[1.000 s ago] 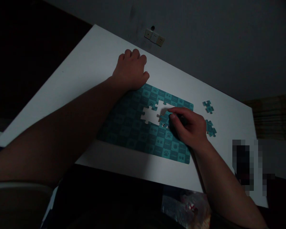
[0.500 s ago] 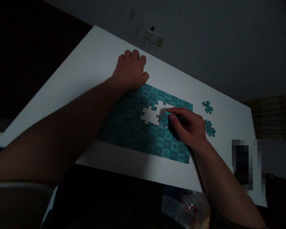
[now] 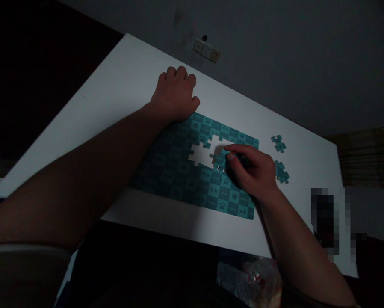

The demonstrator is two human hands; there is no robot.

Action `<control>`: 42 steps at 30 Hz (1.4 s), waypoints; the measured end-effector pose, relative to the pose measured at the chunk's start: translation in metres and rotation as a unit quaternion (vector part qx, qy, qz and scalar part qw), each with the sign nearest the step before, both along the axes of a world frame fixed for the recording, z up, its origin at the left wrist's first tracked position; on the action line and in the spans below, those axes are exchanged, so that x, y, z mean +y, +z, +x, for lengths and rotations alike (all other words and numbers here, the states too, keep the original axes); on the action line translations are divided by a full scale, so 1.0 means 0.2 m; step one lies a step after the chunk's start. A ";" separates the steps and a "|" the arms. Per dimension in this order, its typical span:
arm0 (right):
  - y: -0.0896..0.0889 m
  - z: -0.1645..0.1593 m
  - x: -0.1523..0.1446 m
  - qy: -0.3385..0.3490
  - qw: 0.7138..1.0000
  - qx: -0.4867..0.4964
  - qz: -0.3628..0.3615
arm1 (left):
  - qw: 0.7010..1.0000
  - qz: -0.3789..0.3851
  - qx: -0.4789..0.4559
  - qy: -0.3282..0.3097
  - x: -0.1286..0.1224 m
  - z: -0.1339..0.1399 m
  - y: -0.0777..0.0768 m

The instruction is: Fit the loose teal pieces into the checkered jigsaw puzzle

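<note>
A teal checkered jigsaw puzzle (image 3: 205, 190) with paw prints lies flat on the white table, with a white gap inside it. At the gap's right side my right hand (image 3: 254, 169) is closed, thumb and index finger pinching a teal puzzle piece (image 3: 219, 160). Part of that piece is hidden under the fingers. My left hand (image 3: 175, 94) rests at the puzzle's far edge, its fingers a little bent and apart, thumb out, nothing visible in it. Right of the puzzle lie two loose pieces: one (image 3: 278, 143) farther back, another (image 3: 282, 172) partly behind my right hand.
The white table (image 3: 108, 81) runs along a grey wall with a socket panel (image 3: 206, 50). A clear plastic bag (image 3: 249, 280) is below the table's near edge. A pixelated patch (image 3: 328, 224) covers something at the right. Striped cloth (image 3: 368, 156) hangs beyond the table's right end.
</note>
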State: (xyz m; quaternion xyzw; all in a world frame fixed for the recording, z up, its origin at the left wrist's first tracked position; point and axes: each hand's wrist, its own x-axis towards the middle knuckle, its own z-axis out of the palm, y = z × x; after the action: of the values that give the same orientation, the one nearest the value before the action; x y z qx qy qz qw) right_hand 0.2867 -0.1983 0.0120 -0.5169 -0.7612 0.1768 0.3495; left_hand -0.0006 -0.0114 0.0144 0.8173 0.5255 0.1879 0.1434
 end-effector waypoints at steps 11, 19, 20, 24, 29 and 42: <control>0.00 0.00 0.00 0.007 1.000 -0.004 0.000 | 1.000 -0.020 -0.007 0.004 -0.02 0.01 0.03; 0.00 0.00 0.00 -0.001 1.000 -0.004 0.002 | 1.000 -0.022 -0.015 0.004 -0.02 0.01 0.03; -0.01 0.00 0.00 0.000 1.000 -0.002 0.003 | 0.999 -0.024 -0.020 0.003 -0.02 0.01 0.03; -0.01 0.01 0.00 0.011 1.000 0.006 0.012 | 0.999 -0.019 -0.026 0.003 -0.02 0.01 0.03; 0.00 0.00 0.00 0.004 1.000 -0.003 0.000 | 1.000 -0.001 -0.016 -0.001 -0.01 0.00 0.00; 0.01 -0.02 -0.02 0.010 1.000 0.010 -0.013 | 1.000 -0.011 -0.002 0.004 -0.02 0.00 0.02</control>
State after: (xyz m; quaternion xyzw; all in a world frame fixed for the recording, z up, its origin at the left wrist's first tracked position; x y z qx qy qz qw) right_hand 0.2832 -0.2032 0.0134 -0.5116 -0.7606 0.1952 0.3488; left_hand 0.0003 -0.0147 0.0186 0.8133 0.5303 0.1844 0.1524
